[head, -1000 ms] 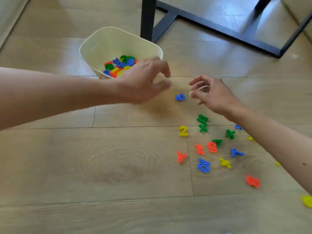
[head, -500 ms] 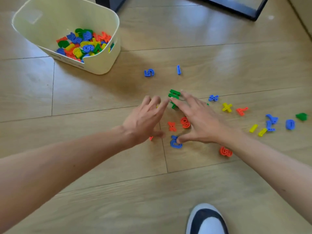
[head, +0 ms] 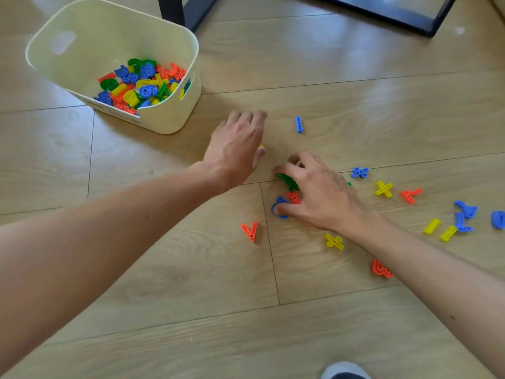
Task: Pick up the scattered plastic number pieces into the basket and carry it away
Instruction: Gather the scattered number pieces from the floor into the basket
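I read the left hand (head: pixel 236 151) as flat on the wooden floor (head: pixel 164 269), fingers straight and together, with a yellow edge showing at its thumb. The right hand (head: pixel 322 195) has its fingers curled over a bunch of green, red and blue number pieces (head: pixel 289 181), thumb on the blue one. More pieces lie scattered to its right, a red one (head: pixel 250 231) lies alone nearer me, and a blue bar (head: pixel 299 124) lies beyond both hands. The cream basket (head: pixel 169 121) stands at upper left, partly filled with pieces, near the left hand.
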Motion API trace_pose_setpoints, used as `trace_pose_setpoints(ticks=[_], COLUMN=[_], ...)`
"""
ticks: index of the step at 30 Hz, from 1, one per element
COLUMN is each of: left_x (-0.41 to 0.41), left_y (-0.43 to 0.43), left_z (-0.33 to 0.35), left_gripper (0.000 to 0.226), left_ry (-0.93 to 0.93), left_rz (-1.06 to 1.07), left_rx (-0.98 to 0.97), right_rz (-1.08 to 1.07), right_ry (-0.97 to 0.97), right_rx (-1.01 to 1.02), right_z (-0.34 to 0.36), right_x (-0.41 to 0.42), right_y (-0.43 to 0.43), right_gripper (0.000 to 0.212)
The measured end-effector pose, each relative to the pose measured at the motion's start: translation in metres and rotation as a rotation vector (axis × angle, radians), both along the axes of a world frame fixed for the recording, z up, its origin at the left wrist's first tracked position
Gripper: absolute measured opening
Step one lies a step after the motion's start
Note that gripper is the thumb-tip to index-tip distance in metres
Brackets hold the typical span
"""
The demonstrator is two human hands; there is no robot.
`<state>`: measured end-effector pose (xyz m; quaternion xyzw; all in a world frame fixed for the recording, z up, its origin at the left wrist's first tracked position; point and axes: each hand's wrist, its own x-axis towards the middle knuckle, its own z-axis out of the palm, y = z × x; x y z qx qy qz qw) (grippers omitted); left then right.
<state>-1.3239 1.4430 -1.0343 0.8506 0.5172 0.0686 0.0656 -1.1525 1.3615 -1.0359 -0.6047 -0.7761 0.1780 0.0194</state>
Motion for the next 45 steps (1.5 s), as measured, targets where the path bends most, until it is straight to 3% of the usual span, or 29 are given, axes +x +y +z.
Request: trace_pose_setpoints(ticks=[3,6,9,14,16,23,31,39,42,44,45], left_x=[0.006,0.009,0.009,0.002,-0.001,-0.019,-0.038,-0.041,-0.036,-0.031,-0.027], left_y=[0.020,0.028,0.031,0.029,0.024,-0.044,-0.110,-0.122,-0.119,-0.116,-0.114], left_z=[-0.003,-0.006,-0.008,-0.008,-0.006,0.019,0.000,-0.013,-0.008,-0.001,0.003], left_gripper=[0.050,0.032,0.032,0.029,0.030,0.033,0.035,0.019,0.012,0.009,0.010], left_ry=[0.092,0.045,-0.010,-0.077,-0.080,-0.211,-0.015,-0.003,-0.117,-0.365,-0.574], left_rz=[0.037,0.022,0.041,0.019,-0.001,-0.157,-0.311,-0.401,-0.305,-0.031,0.157], left_rx=[-0.083,-0.180,-0.199,-0.224,-0.264,-0.414,-0.251,-0.221,-0.353,-0.544,-0.705], right_rz=[-0.053,-0.077,-0.090,-0.071,-0.044,-0.002,-0.002,0.044,0.077,0.029,-0.045], right_ry=[0.020,0.044,0.054,0.069,0.044,-0.014,-0.060,-0.068,-0.058,0.034,0.140], right_rx=[0.008,-0.035,-0.077,-0.078,-0.076,-0.055,0.018,0.040,0.019,0.015,0.026], right_z=[-0.002,-0.001,-0.001,-0.001,0.001,0.005,0.008,0.011,0.011,0.014,0.019], right_x=[-0.001,-0.001,0.000,0.003,0.004,0.003,-0.008,-0.010,-0.007,-0.006,-0.005], right_y=[0.004,0.011,0.017,0.016,0.011,0.004,-0.003,-0.009,-0.010,-0.007,-0.006], right_gripper=[0.045,0.051,0.058,0.043,0.049,0.046,0.039,0.024,0.022,0.022,0.022])
